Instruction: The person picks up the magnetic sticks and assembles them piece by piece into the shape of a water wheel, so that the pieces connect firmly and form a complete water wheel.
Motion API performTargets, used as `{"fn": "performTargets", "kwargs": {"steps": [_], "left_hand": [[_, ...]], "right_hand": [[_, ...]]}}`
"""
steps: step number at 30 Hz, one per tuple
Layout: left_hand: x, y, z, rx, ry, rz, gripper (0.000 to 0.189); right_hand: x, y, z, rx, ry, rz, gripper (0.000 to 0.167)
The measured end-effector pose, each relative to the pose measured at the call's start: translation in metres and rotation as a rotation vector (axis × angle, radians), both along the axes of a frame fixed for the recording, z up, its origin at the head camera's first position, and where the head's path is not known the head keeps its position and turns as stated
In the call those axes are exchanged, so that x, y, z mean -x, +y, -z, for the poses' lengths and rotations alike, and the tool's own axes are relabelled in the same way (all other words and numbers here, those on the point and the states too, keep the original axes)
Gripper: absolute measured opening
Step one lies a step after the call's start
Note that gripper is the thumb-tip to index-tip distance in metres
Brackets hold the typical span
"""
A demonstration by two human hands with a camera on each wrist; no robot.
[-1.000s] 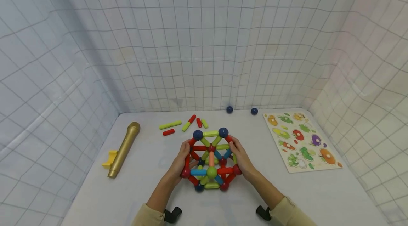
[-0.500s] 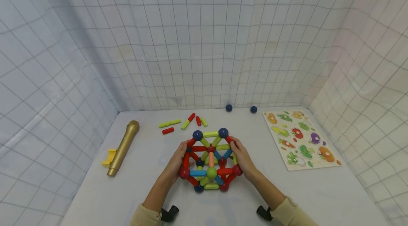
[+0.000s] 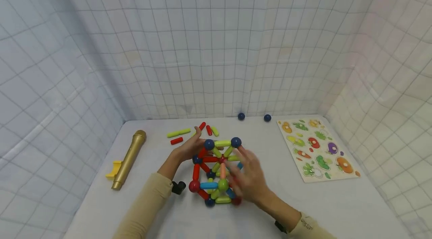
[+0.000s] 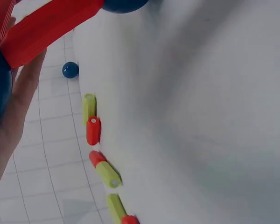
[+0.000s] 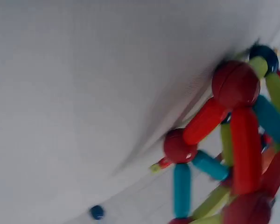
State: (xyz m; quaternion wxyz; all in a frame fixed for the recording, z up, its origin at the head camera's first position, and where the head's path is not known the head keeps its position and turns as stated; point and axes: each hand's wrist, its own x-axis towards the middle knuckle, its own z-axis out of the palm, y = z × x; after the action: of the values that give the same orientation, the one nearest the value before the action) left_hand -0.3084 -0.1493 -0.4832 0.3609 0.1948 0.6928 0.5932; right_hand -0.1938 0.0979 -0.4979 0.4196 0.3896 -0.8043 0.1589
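Observation:
A ball-and-rod construction toy [image 3: 222, 159] stands on the table in the head view, a frame of red, green and blue rods joined by coloured balls. My left hand [image 3: 190, 147] is at its back left, thumb raised, with straight fingers reaching behind the top rods. Blurred by motion, my right hand [image 3: 250, 179] is over the frame's right side with its fingers spread, hiding several rods and a ball there. In the right wrist view, red balls [image 5: 235, 84] and rods of the frame show, but no fingers. A dark blue ball of the frame partly covers my left hand in the left wrist view.
Loose rods [image 3: 179, 133] in green and red lie behind the frame. Two dark blue balls [image 3: 241, 116] sit at the back edge. To the left lies a gold toy microphone [image 3: 129, 159] beside a yellow piece [image 3: 114, 169]. A vegetable puzzle board [image 3: 317, 149] is at the right.
Both hands have left their side grips on the frame. The left hand has moved up and behind it, while the right has swung inward across its right side. The frame has barely shifted.

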Motion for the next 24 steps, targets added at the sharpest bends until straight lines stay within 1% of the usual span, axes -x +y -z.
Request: {"fn": "performTargets", "kwargs": {"steps": [1, 2, 3, 4, 5, 6, 7, 8, 9, 11, 13, 16, 20, 24], "left_hand": [[0.003, 0.002, -0.002, 0.008, -0.021, 0.040, 0.120], [0.006, 0.004, -0.005, 0.024, -0.036, 0.059, 0.123], [0.007, 0.005, -0.007, 0.044, -0.050, 0.053, 0.126], [0.007, 0.007, -0.008, 0.070, -0.058, 0.033, 0.126], [0.007, 0.008, -0.010, 0.094, -0.061, 0.002, 0.124], [0.007, 0.010, -0.010, 0.114, -0.064, -0.034, 0.121], [0.006, 0.012, -0.010, 0.131, -0.068, -0.057, 0.118], [0.005, 0.013, -0.010, 0.147, -0.071, -0.085, 0.114], [0.004, 0.015, -0.010, 0.161, -0.070, -0.109, 0.111], [0.002, 0.017, -0.010, 0.178, -0.064, -0.126, 0.103], [0.001, 0.019, -0.010, 0.187, -0.060, -0.116, 0.103], [-0.001, 0.019, -0.014, 0.210, -0.047, -0.090, 0.108], [-0.004, 0.020, -0.019, 0.238, -0.043, -0.062, 0.110], [-0.006, 0.021, -0.021, 0.257, -0.065, -0.055, 0.104]], "right_hand": [[-0.006, -0.007, 0.001, -0.156, 0.155, -0.045, 0.036], [-0.011, -0.014, 0.002, -0.324, 0.263, -0.091, 0.036], [-0.016, -0.020, 0.004, -0.496, 0.340, -0.127, 0.036], [-0.020, -0.026, 0.008, -0.661, 0.376, -0.146, 0.040], [-0.023, -0.030, 0.013, -0.810, 0.378, -0.149, 0.044], [-0.025, -0.032, 0.019, -0.936, 0.379, -0.140, 0.050], [-0.026, -0.033, 0.024, -1.040, 0.368, -0.124, 0.056], [-0.026, -0.033, 0.029, -1.117, 0.367, -0.100, 0.062], [-0.026, -0.033, 0.034, -1.167, 0.375, -0.073, 0.067], [-0.026, -0.031, 0.042, -1.213, 0.391, -0.032, 0.075], [-0.025, -0.029, 0.046, -1.224, 0.416, -0.006, 0.081], [-0.025, -0.028, 0.049, -1.232, 0.465, 0.028, 0.088], [-0.025, -0.027, 0.051, -1.255, 0.519, 0.071, 0.089], [-0.026, -0.026, 0.053, -1.263, 0.569, 0.106, 0.087]]}}
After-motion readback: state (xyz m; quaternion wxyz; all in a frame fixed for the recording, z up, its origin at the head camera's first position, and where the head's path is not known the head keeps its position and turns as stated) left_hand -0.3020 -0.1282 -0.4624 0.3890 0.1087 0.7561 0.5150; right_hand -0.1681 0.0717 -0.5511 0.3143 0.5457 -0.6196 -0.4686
